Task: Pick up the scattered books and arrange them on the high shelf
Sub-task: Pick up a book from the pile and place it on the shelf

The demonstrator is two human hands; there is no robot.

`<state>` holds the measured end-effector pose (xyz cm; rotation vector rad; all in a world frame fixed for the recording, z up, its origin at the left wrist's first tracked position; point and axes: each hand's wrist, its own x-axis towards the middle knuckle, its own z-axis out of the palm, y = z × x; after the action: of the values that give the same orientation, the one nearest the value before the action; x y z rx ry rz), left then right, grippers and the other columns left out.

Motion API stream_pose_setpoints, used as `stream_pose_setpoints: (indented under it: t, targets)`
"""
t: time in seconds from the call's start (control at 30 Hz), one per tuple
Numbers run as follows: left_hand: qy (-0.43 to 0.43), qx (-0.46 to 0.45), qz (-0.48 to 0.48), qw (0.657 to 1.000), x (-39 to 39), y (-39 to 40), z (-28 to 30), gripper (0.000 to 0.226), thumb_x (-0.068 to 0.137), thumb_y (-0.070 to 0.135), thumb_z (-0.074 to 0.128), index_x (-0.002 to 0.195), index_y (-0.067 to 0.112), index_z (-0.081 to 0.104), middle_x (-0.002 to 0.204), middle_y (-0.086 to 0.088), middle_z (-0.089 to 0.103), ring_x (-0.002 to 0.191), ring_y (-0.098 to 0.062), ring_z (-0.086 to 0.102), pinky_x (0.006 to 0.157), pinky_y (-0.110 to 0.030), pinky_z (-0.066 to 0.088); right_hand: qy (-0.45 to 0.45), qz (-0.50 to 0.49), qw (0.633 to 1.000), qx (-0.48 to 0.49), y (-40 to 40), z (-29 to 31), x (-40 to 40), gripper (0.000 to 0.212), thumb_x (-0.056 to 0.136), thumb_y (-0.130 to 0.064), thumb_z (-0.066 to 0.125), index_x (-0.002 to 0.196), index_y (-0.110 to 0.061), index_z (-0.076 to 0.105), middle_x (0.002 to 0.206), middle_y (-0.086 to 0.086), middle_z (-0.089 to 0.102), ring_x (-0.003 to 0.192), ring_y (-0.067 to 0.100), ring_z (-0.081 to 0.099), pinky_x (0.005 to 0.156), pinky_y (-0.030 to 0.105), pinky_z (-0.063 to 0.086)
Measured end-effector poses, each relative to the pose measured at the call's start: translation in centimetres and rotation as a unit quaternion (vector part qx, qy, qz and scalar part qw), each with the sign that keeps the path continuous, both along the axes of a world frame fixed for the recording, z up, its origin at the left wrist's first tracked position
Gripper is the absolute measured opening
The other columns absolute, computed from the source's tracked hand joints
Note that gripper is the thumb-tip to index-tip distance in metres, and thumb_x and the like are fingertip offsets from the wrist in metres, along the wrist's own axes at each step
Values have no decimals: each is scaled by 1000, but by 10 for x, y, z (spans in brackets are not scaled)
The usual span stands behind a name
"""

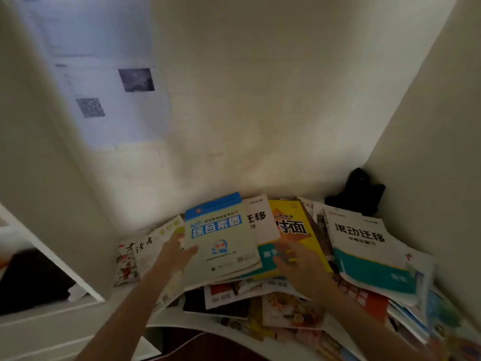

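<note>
left hand (179, 252) gripping blue-topped book's (221, 238) edge, right hand (296, 259) flat, fingers spread on yellow book (294, 227)

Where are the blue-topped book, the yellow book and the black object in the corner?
blue-topped book (221, 238): head view, middle of its front cover.
yellow book (294, 225): head view, upper cover by the black title.
black object (358, 192): head view, its centre.

Both hands reaching forward, left hand (177, 252) thumb up, right hand (294, 259) fingers spread
</note>
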<state>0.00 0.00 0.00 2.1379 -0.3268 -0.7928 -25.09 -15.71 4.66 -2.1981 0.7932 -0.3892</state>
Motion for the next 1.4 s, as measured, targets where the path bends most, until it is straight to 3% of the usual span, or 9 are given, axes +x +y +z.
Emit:
stream_pose_setpoints:
  t: [0.3,0.47,0.57,0.7,0.8,0.97,1.07,1.27,1.4]
  targets:
    - [22,122,1,992,30,-16,-58,72,81,48,69,134,5,45,138,-14,38,128,-31,42,103,-44,43,171,-35,981,86,-5,-51,100,63,91,-27,59,145,-15,28,139,9,43,127,25,44,105,42,43]
    - [71,15,20,997,21,-11,-64,49,72,52,73,109,22,61,118,-4,63,115,-28,58,98,-48,49,155,-76,980,95,-8,-63,105,64,90,-22,61,145,-14,28,136,9,45,122,23,47,97,34,47]
    - [17,-2,33,999,0,-22,-48,42,93,40,55,122,10,47,121,0,50,123,-26,47,104,-39,39,137,-85,983,86,-14,-61,100,66,87,-16,64,145,-14,31,136,8,45,124,23,46,100,32,44]
    - [52,-103,33,993,-22,-33,-48,15,94,33,58,105,25,51,110,-1,67,91,-14,65,79,-33,56,101,-113,987,50,-31,-48,83,64,80,3,62,139,-12,42,127,7,49,120,22,47,82,15,45]
    - [33,-116,29,992,-37,-43,-53,30,94,33,58,122,24,51,113,0,67,89,-10,66,72,-27,55,119,-108,987,17,-40,-45,67,59,75,8,61,130,-11,50,114,-1,49,108,17,43,86,23,40]
    - [-28,10,46,999,-41,-46,-59,56,89,48,58,137,22,45,123,-8,48,114,-29,52,94,-39,46,207,-128,969,45,-51,-61,59,59,69,-29,60,126,-24,51,119,5,54,112,28,50,94,44,49]
    - [-41,16,18,999,-39,-44,-56,50,92,43,56,137,22,49,123,-8,61,110,-27,58,90,-38,48,208,-131,966,81,-51,-52,60,44,80,-35,63,119,-17,52,119,6,58,106,25,58,82,34,52]
    - [59,-21,43,997,-32,-57,-50,46,91,28,62,134,17,50,121,-7,65,102,-26,63,90,-42,52,174,-127,957,194,-60,-43,77,43,92,-29,61,130,-10,55,127,8,62,113,26,60,93,31,50]
    - [191,-91,115,970,-38,-67,-15,32,88,21,68,115,5,61,99,-13,67,78,-25,64,62,-35,52,161,-77,958,225,-64,-27,67,42,94,-24,58,133,-11,50,131,8,58,118,25,57,93,32,49]
